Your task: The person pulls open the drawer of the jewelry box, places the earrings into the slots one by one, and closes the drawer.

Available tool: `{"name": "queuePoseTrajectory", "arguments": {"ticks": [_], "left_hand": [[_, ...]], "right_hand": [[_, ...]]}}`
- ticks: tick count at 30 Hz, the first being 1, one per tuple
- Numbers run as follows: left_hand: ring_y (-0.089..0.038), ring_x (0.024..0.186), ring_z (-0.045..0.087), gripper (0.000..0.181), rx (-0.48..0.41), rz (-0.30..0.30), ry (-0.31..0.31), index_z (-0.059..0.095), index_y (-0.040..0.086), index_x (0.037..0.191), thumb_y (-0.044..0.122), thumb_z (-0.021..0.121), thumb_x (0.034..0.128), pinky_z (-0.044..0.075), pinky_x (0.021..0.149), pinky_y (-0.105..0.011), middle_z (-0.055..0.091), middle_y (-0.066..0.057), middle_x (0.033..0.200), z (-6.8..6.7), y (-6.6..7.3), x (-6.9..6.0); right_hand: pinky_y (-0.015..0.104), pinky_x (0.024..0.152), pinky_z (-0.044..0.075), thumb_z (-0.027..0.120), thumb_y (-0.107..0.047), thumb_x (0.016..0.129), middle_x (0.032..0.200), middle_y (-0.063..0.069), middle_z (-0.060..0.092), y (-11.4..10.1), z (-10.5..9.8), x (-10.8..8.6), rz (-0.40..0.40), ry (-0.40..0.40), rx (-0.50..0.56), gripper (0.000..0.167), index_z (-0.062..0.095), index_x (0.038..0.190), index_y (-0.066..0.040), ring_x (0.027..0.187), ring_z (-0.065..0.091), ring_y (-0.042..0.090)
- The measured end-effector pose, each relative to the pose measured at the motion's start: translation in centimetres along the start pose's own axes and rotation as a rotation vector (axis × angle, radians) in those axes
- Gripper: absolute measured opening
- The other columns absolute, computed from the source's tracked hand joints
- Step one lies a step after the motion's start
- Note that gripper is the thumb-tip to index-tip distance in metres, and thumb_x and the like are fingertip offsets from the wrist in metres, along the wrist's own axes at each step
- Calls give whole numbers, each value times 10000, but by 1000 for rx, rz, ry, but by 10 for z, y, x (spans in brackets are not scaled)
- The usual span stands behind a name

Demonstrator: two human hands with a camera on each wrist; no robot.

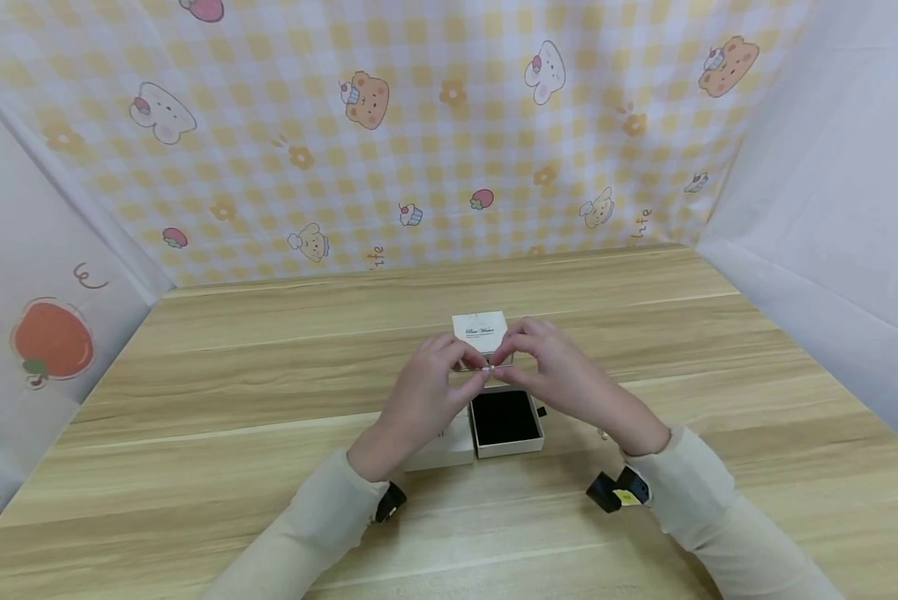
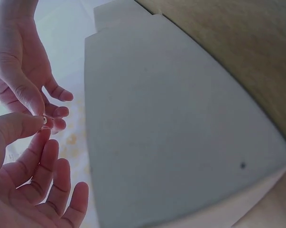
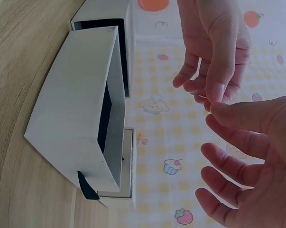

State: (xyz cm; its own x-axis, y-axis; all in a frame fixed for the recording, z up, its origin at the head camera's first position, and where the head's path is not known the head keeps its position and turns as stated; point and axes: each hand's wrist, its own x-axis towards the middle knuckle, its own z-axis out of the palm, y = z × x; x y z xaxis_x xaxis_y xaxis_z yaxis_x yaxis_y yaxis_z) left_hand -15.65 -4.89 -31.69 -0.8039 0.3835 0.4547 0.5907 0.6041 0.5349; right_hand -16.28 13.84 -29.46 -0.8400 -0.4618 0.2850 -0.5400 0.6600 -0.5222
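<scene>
Above the boxes my left hand (image 1: pixel 424 387) and right hand (image 1: pixel 564 373) meet fingertip to fingertip. Between them is a tiny earring (image 2: pixel 45 120), with a white bead and thin wire showing in the left wrist view. Each hand pinches it with thumb and forefinger; fingertips hide most of it. Below them lies a white box tray (image 1: pixel 510 450) lined with black padding, a black ribbon tab (image 3: pixel 87 186) on its side. Against its left side sits a white box (image 1: pixel 441 454), partly covered by my left hand. Behind stands a white piece printed "Best Wishes" (image 1: pixel 481 323).
A small shiny item (image 1: pixel 603 433) lies on the wooden table (image 1: pixel 268 375) beside my right wrist. Black wrist cameras (image 1: pixel 618 490) hang under both sleeves. A yellow checked cloth (image 1: pixel 433 150) closes off the back, and white sheets stand at both sides.
</scene>
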Motion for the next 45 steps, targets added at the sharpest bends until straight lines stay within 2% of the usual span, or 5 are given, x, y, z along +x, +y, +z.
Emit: {"name": "queuePoseTrajectory", "arguments": {"ticks": [12,20,25,33,45], "left_hand": [[-149,867,561,66,-40,-59,-67,679,131,875,189,680,844,473,774,-283,612,45,880,0,-1,1],[-161,881,560,91,-15,-66,-119,681,133,890,206,682,835,457,764,-290,626,32,902,-2,1,0],[-199,926,550,211,72,-52,-202,662,129,973,276,696,826,453,769,-331,623,-19,962,-5,1,-1],[-289,1097,519,529,290,-41,-391,568,166,1179,494,687,781,422,938,-465,584,-29,1190,-7,3,-4],[-275,1144,486,743,400,6,-480,525,148,1278,573,718,699,418,958,-457,503,-29,1304,-4,2,-7]], "right_hand": [[447,880,439,702,-121,819,1000,39,580,3,2,-1,-126,16,-94,43,662,814,-137,1061,483,265],[440,872,432,700,-125,815,971,20,578,3,3,-1,-151,-6,-139,47,655,810,-133,1013,483,249],[460,893,427,708,-129,806,967,27,578,6,3,-1,-127,-15,-149,58,650,797,-126,1038,483,267],[481,904,422,688,-103,808,1000,14,572,12,3,0,-77,-65,-158,74,649,788,-163,1069,471,265],[475,903,407,685,-174,831,1045,30,583,16,6,-1,-67,-142,-187,59,643,792,-185,1082,471,268]]}}
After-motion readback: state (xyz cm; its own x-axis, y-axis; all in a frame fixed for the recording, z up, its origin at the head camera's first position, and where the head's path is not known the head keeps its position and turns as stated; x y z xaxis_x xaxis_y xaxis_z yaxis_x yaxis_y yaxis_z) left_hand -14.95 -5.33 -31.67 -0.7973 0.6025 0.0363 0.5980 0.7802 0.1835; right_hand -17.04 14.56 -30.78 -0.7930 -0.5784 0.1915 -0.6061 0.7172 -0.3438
